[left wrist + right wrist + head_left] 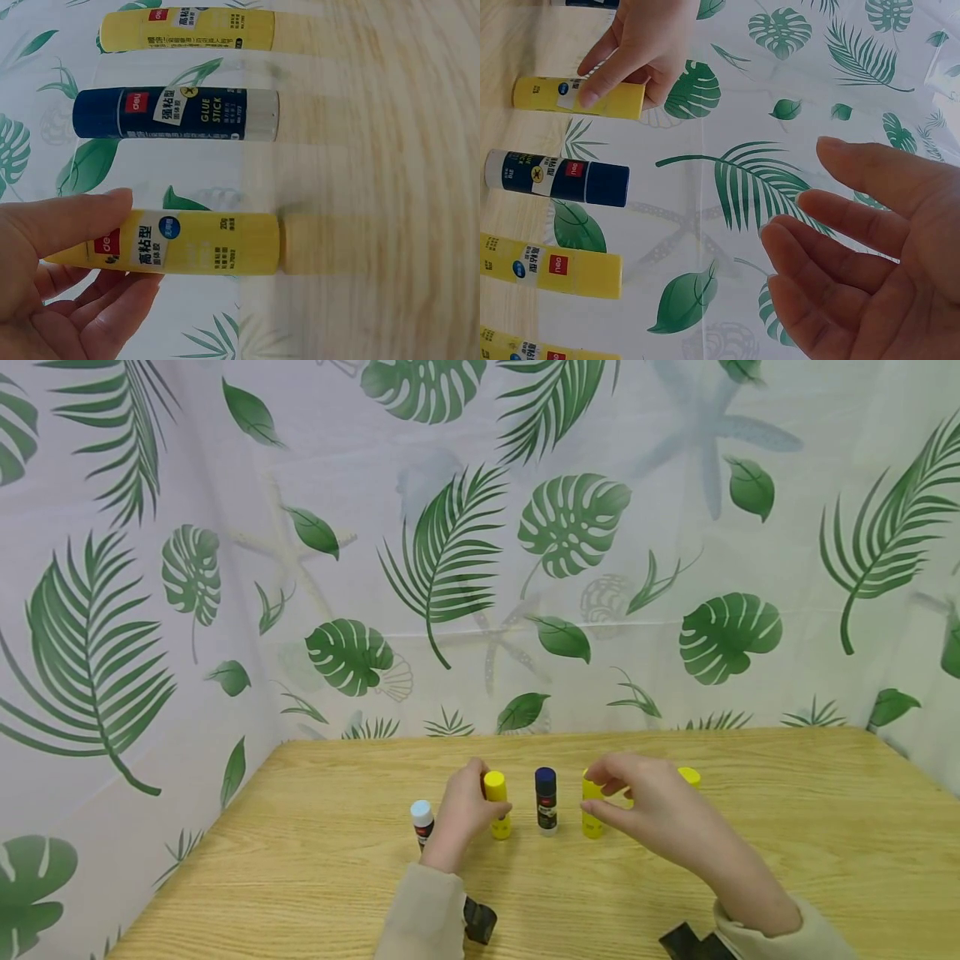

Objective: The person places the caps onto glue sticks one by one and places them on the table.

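Observation:
My left hand [465, 810] grips a yellow glue stick [202, 244] near its top, thumb on one side and fingers on the other. The stick is upright; whether its base touches the table I cannot tell. To its right stands a glue stick with a navy cap [546, 802]. Further right is a second yellow glue stick [592, 828], partly behind the fingers of my right hand [660, 806] in the head view. In the right wrist view, the right hand's fingers [832, 255] are relaxed and bent slightly, apart from the sticks, holding nothing.
A white-capped glue stick [422, 817] stands left of my left hand, partly hidden by it. Another yellow glue stick [688, 776] shows behind my right hand. Everything stands on a wooden table [315, 843], with a leaf-patterned cloth [465, 693] behind it.

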Available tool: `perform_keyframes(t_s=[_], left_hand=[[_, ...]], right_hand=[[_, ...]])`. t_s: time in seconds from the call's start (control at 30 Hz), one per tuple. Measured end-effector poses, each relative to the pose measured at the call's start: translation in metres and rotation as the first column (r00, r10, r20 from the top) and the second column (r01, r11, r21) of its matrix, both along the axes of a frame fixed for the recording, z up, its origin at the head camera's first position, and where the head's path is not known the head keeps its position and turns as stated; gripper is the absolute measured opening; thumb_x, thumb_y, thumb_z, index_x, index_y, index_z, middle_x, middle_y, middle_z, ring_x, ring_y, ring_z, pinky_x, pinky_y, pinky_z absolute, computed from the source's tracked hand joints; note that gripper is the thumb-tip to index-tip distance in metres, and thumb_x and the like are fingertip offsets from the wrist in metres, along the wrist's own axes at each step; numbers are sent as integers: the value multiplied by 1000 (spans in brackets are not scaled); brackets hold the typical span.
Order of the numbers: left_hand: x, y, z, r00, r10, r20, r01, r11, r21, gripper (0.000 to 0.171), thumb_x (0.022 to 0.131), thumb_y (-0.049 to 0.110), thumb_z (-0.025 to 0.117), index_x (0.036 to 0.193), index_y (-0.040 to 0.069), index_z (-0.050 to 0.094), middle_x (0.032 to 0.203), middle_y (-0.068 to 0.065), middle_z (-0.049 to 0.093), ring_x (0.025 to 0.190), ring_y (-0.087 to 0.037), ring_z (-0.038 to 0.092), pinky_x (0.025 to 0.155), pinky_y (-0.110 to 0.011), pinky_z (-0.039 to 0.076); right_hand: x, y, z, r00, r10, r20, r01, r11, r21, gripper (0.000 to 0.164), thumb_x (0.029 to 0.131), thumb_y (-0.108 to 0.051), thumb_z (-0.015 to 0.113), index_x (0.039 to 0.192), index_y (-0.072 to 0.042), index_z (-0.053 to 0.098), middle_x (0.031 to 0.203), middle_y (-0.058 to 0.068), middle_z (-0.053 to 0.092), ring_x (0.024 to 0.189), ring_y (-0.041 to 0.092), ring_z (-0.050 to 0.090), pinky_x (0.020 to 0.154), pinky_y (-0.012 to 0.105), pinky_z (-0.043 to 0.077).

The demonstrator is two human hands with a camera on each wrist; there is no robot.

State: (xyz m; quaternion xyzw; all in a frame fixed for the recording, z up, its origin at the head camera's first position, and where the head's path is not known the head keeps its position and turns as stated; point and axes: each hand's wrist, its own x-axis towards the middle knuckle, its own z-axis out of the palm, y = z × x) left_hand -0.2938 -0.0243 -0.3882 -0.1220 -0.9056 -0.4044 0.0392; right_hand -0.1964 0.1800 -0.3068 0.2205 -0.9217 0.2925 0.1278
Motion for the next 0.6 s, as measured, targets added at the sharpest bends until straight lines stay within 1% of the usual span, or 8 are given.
perform_keyframes(t_s=[0.23, 0.6], left_hand=[[-2, -2, -3, 1000, -6, 27, 6, 1000, 27, 32, 72, 6, 72, 93, 4, 47, 88, -8, 54, 83, -23, 54, 73, -37, 47], [-3, -4, -5, 999, -20, 26, 19, 1000, 18, 35, 73, 9, 72, 97, 5, 48, 90, -9, 55, 84, -23, 54, 73, -37, 47]], right_hand=[[0, 0, -1, 1000, 7, -12, -7, 1000, -9, 18, 78, -16, 68, 92, -7, 61, 90, 3, 61, 80, 18, 58, 68, 36, 48], [0, -1, 0, 1000, 8, 1, -8, 1000, 0, 18, 77, -16, 68, 92, -7, 61, 90, 2, 61, 80, 18, 58, 68, 35, 48]])
